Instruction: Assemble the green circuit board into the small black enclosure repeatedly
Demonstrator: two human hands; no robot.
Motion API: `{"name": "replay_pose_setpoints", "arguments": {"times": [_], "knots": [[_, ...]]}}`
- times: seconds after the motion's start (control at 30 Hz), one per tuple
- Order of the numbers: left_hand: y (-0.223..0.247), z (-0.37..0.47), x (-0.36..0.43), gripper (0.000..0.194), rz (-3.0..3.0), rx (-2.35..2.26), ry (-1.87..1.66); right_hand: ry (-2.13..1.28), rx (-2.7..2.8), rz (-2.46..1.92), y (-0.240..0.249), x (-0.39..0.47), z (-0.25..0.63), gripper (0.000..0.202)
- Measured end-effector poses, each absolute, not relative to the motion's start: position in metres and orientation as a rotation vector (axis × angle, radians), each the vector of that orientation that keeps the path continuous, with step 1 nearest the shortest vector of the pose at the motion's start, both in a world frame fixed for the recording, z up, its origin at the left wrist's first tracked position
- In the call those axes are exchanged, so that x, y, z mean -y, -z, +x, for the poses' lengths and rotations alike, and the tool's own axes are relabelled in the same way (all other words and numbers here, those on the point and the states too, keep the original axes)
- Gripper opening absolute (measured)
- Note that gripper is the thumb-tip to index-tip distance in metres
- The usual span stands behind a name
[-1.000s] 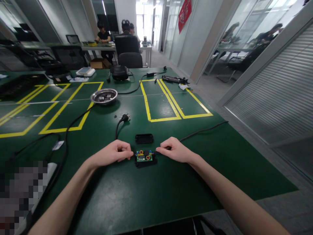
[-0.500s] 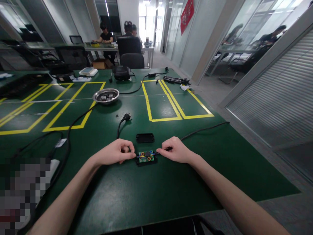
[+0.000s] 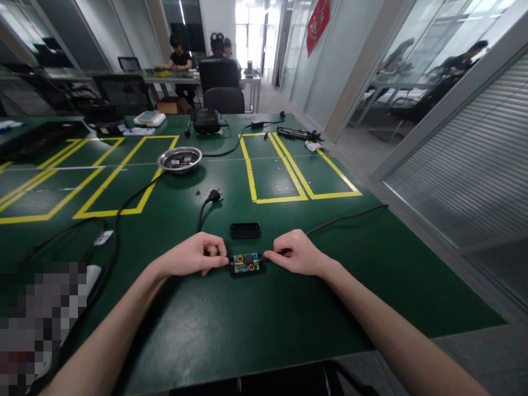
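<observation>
A small green circuit board (image 3: 246, 263) with copper-wound rings sits in the lower half of a black plastic case (image 3: 247, 274) on the green table. At its left end, my left hand (image 3: 200, 254) pinches the black power cable where it meets the case; the fingers hide most of that spot. My right hand (image 3: 297, 253) is closed on the black cable (image 3: 346, 220) at the right end, which runs off to the right. The case's other black half (image 3: 245, 230) lies just behind, hollow side up. Beyond my left hand a plug (image 3: 213, 196) rests on the table.
A metal bowl (image 3: 179, 160) with small metal parts stands further back. Yellow tape (image 3: 280, 200) marks rectangles on the table. A black folded tripod-like item (image 3: 299, 133) and a black pouch (image 3: 206, 121) lie at the far edge. Other people sit at a far table.
The circuit board appears slightly lower and more level in its case half. Both hands keep nearly the same place and grip; the whole view has shifted slightly.
</observation>
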State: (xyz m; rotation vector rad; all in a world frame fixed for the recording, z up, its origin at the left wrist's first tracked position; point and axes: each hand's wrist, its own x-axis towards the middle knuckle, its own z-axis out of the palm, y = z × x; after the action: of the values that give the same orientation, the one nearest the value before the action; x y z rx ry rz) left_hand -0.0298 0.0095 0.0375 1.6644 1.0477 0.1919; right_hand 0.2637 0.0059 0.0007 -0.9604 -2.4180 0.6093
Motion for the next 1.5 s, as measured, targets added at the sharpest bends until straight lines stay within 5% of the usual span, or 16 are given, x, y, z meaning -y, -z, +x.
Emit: {"name": "replay_pose_setpoints", "arguments": {"times": [0.87, 1.17, 1.5], "knots": [[-0.037, -0.027, -0.004, 0.035, 1.796, -1.129, -0.114, -0.532, 2.539, -1.039, -0.006, -0.005, 0.263, 0.051], [-0.037, -0.026, 0.001, 0.039, 1.841, -1.094, -0.176, -0.644, 2.448, -0.916, -0.005, 0.0, 0.258, 0.018], [-0.035, -0.026, 0.0, 0.03, 2.103, -1.057, -0.27, -0.41, 2.547, -1.281, -0.005, 0.006, 0.242, 0.022]]}}
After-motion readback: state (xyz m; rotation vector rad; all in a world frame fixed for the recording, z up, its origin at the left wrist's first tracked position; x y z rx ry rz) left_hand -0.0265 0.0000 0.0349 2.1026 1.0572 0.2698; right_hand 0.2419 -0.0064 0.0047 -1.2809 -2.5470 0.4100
